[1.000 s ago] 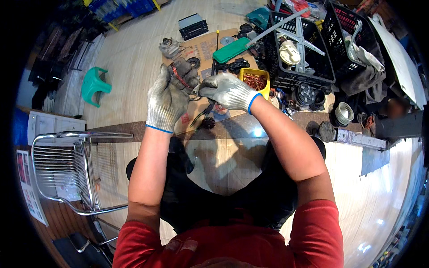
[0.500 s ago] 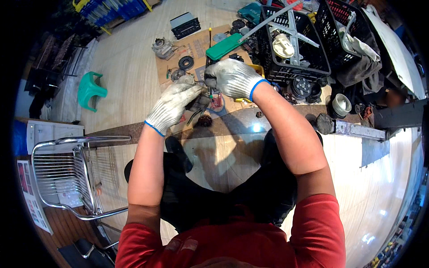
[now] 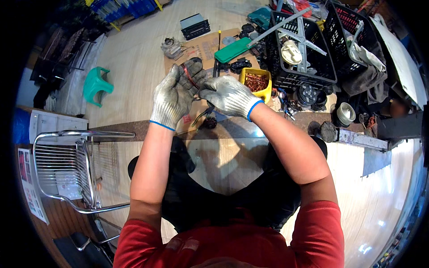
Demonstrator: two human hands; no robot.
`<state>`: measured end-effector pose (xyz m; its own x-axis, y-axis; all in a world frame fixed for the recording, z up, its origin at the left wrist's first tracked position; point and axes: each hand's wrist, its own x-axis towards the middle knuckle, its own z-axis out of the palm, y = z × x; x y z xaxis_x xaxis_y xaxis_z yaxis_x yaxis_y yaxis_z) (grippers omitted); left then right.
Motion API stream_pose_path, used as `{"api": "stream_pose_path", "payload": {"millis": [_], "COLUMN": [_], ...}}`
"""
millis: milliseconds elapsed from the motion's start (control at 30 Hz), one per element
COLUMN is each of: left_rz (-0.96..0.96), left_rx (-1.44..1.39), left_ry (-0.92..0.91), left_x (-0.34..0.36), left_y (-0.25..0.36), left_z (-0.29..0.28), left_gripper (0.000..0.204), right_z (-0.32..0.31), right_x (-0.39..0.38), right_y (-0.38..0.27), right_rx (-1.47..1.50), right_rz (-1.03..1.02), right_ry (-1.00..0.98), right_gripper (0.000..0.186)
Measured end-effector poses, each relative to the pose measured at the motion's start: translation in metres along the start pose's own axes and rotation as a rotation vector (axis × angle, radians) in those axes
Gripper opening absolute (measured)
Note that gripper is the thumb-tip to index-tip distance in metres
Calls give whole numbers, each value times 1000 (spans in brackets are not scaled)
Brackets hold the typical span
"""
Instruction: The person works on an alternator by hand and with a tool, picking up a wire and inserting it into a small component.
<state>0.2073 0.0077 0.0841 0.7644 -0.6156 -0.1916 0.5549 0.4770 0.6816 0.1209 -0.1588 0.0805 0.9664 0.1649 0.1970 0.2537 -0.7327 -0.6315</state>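
Note:
My left hand (image 3: 172, 94), in a white knitted glove with a blue cuff and dark-stained fingers, has its palm turned up and fingers loosely curled. A reddish copper wire (image 3: 188, 75) lies across those fingers. My right hand (image 3: 227, 94), gloved alike, meets the left fingertips with its fingers pinched together near the lower end of the wire. What lies between the right fingertips is mostly hidden. Just beyond the right wrist stands a yellow container (image 3: 268, 94) holding copper-coloured scraps (image 3: 255, 83). A dark round part with copper windings (image 3: 209, 123) lies below the hands.
Cardboard (image 3: 205, 47) on the floor carries a metal motor-like part (image 3: 171, 48) and a green tool case (image 3: 233, 50). Black crates (image 3: 308, 79) with parts stand at the right. A green stool (image 3: 96, 87) and a chrome chair (image 3: 67, 167) are at the left.
My left hand has turned palm up, showing the copper wire across its fingers. My right hand has moved nearer and lower, uncovering the yellow container. The whole view has shifted slightly.

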Motion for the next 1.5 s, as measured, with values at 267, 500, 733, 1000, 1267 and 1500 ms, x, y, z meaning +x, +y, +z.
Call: {"api": "stream_pose_path", "payload": {"millis": [267, 500, 733, 1000, 1267, 1500], "left_rz": [0, -59, -210, 63, -16, 5], "left_rx": [-62, -202, 392, 1233, 211, -37], "left_ry": [-39, -271, -173, -302, 45, 58], "left_x": [-2, -4, -19, -7, 4, -1], "left_y": [3, 9, 13, -6, -5, -2], "left_z": [-4, -15, 2, -35, -16, 3], "left_gripper": [55, 53, 42, 38, 43, 56], "right_z": [-2, 5, -19, -38, -16, -5], "right_x": [0, 8, 9, 5, 2, 2], "right_y": [3, 20, 22, 11, -6, -7], "right_rx": [-91, -83, -321, -253, -56, 29], "right_rz": [-54, -137, -96, 114, 17, 105], "right_ry": [-52, -146, -307, -73, 33, -25], "right_gripper": [28, 23, 18, 29, 27, 34]}}
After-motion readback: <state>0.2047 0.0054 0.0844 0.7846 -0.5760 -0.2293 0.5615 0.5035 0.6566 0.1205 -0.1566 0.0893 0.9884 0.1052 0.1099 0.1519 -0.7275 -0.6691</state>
